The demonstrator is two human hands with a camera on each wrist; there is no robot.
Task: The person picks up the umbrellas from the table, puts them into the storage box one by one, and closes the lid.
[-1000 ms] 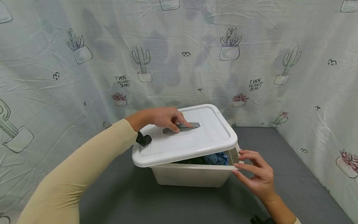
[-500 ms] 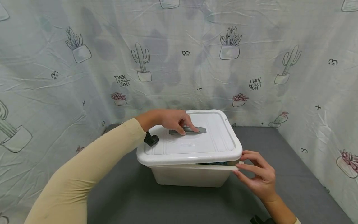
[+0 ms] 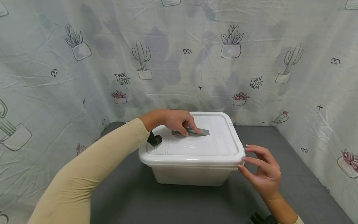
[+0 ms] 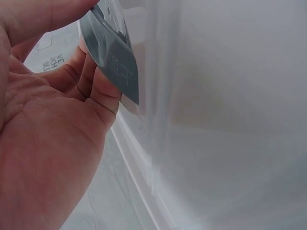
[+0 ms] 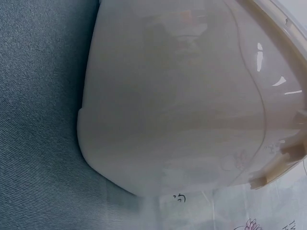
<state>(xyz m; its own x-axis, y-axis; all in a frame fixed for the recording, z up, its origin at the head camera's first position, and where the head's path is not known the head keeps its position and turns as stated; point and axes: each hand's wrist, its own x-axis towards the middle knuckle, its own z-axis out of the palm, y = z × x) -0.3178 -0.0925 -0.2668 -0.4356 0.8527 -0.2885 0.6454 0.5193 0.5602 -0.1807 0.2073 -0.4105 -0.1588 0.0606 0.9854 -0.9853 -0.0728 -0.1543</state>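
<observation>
A white plastic lid (image 3: 218,146) lies level over a cream storage box (image 3: 190,175) in the head view, its front edge down along the box's rim. At the middle of the lid, my left hand (image 3: 179,120) pinches the grey handle (image 3: 205,132) between thumb and fingers. The left wrist view shows this grey handle (image 4: 117,64) from close by, with fingers behind it. My right hand (image 3: 265,174) is at the front right corner, fingertips right at the edge of lid and rim. From the right wrist camera only the box's side wall (image 5: 177,110) shows; the hand is out of that view.
The box stands on a dark grey surface (image 3: 167,205). Behind and at both sides hangs a pale curtain (image 3: 173,93) printed with cacti. A black wrist camera (image 3: 154,139) on the left wrist overlaps the lid.
My left hand has brought the tilted lid down and rightward until level, covering the gap where blue cloth showed. My right hand has drawn slightly right from its pinch on the box rim.
</observation>
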